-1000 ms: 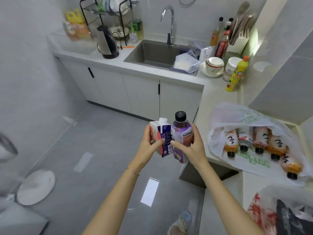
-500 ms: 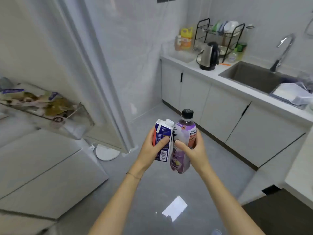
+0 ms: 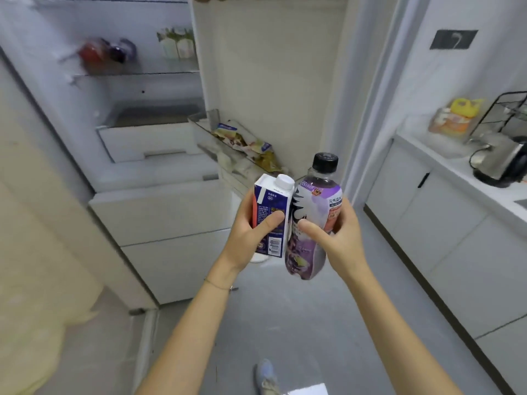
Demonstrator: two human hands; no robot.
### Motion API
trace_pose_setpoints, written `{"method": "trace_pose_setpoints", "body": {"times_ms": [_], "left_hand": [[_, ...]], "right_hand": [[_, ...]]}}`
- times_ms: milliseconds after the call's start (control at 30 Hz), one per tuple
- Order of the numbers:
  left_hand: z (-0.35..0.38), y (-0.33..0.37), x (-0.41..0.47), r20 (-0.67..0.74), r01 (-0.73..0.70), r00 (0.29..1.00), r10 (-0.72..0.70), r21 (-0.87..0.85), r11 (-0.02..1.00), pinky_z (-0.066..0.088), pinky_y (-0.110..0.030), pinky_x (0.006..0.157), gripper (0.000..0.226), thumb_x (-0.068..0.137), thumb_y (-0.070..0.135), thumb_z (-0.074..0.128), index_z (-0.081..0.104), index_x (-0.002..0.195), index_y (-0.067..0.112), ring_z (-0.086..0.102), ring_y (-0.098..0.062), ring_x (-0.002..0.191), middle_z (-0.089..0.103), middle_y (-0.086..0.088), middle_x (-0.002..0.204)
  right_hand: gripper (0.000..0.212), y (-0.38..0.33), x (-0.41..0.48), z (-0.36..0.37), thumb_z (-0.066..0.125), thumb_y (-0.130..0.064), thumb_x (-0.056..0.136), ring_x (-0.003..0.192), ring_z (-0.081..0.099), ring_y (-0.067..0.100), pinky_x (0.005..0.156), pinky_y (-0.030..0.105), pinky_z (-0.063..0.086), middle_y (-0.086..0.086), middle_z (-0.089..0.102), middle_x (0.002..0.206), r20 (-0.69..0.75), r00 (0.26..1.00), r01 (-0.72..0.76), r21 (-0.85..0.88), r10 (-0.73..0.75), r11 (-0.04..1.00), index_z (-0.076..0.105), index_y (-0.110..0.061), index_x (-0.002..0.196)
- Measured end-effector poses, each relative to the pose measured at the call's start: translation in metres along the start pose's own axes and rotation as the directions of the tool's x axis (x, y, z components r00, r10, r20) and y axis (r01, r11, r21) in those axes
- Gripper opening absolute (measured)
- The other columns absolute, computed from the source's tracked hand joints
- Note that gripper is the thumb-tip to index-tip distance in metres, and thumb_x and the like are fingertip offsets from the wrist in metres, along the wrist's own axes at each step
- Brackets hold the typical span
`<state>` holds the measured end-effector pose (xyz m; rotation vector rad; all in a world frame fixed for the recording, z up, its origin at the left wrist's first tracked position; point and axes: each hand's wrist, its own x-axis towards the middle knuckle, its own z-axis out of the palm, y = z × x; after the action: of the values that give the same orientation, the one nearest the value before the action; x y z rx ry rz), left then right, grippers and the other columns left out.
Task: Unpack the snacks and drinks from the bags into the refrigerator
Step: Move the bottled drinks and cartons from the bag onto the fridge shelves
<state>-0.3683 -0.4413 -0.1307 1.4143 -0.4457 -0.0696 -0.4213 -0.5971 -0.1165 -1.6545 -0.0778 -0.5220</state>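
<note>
The carton point(image 3: 271, 201) is gripped by the left hand point(image 3: 251, 233), the bottle point(image 3: 315, 202) by the right hand point(image 3: 340, 242) — each is best set upright on the fridge shelf point(image 3: 148, 72).

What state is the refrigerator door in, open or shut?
Open. Inside the refrigerator, shelves and drawers are exposed, and its door rack, holding packets, stands swung out.

At eleven o'clock a fridge shelf point(image 3: 148, 70) is carrying red and purple items point(image 3: 107, 52); at three o'clock a counter point(image 3: 445, 161) is bearing a kettle point(image 3: 502, 163).
</note>
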Motion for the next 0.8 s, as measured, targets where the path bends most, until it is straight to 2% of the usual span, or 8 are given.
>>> {"method": "trace_pose_setpoints", "body": {"times_ms": [67,200,333,433,533,667,800], "left_hand": [[-0.025,0.010,0.000,-0.063,-0.033,0.997,0.034,0.021,0.999,0.051,-0.015,0.074,0.048,0.076,0.022,0.066,0.050,0.121,0.019,0.067,0.001,0.089,0.071,0.024,0.094],[-0.079,0.029,-0.003,-0.194,-0.074,0.977,0.090,0.088,0.993,0.052,-0.016,0.075,0.049,0.069,0.040,0.068,0.052,0.114,0.030,0.067,-0.001,0.092,0.071,0.023,0.097],[-0.135,0.040,0.000,-0.319,-0.083,0.940,0.120,0.128,0.988,0.052,-0.018,0.078,0.054,0.066,0.044,0.070,0.053,0.116,0.034,0.067,-0.004,0.095,0.071,0.021,0.100],[-0.169,0.047,0.007,-0.388,-0.085,0.912,0.134,0.141,0.986,0.052,-0.020,0.078,0.052,0.066,0.045,0.070,0.054,0.114,0.034,0.068,-0.005,0.094,0.072,0.019,0.099],[-0.197,0.053,0.021,-0.434,-0.081,0.890,0.139,0.148,0.986,0.053,-0.024,0.079,0.049,0.067,0.044,0.070,0.056,0.112,0.034,0.068,-0.009,0.094,0.072,0.015,0.099],[-0.231,0.054,0.052,-0.480,-0.081,0.865,0.147,0.155,0.985,0.053,-0.029,0.084,0.052,0.068,0.045,0.071,0.056,0.116,0.029,0.067,-0.015,0.097,0.071,0.007,0.105],[-0.261,0.058,0.087,-0.503,-0.073,0.851,0.154,0.178,0.981,0.053,-0.026,0.081,0.053,0.068,0.045,0.072,0.053,0.116,0.033,0.067,-0.011,0.098,0.069,0.012,0.106]], "right_hand": [[0.056,-0.008,0.008,0.024,0.079,-0.044,0.059,0.096,0.068,0.008,0.074,0.021,0.056,-0.019,0.069,0.103,0.058,0.998,0.025,-0.004,-0.025,1.000,0.054,-0.040,0.109],[0.060,-0.016,0.023,0.070,0.079,-0.045,0.060,0.098,0.068,0.010,0.078,0.024,0.056,-0.014,0.069,0.106,0.162,0.985,0.055,0.030,-0.059,0.998,0.054,-0.038,0.114],[0.066,-0.017,0.044,0.115,0.078,-0.050,0.058,0.097,0.067,0.006,0.076,0.019,0.054,-0.013,0.069,0.107,0.233,0.971,0.043,0.077,-0.060,0.996,0.054,-0.034,0.118],[0.069,-0.015,0.064,0.147,0.075,-0.058,0.054,0.097,0.066,0.002,0.075,0.018,0.054,-0.015,0.067,0.108,0.272,0.962,0.005,0.079,-0.026,0.997,0.053,-0.039,0.117],[0.067,-0.012,0.088,0.177,0.075,-0.060,0.055,0.097,0.065,0.003,0.078,0.020,0.055,-0.013,0.066,0.111,0.311,0.950,-0.007,0.069,-0.015,0.998,0.053,-0.040,0.115],[0.050,-0.007,0.123,0.217,0.075,-0.051,0.063,0.092,0.063,-0.006,0.070,0.009,0.051,-0.019,0.064,0.105,0.324,0.946,-0.010,0.072,-0.014,0.997,0.050,-0.046,0.107],[0.063,0.002,0.162,0.255,0.077,-0.054,0.064,0.096,0.063,0.002,0.074,0.015,0.051,-0.016,0.062,0.109,0.317,0.948,-0.003,0.075,-0.022,0.997,0.051,-0.035,0.119]]}}
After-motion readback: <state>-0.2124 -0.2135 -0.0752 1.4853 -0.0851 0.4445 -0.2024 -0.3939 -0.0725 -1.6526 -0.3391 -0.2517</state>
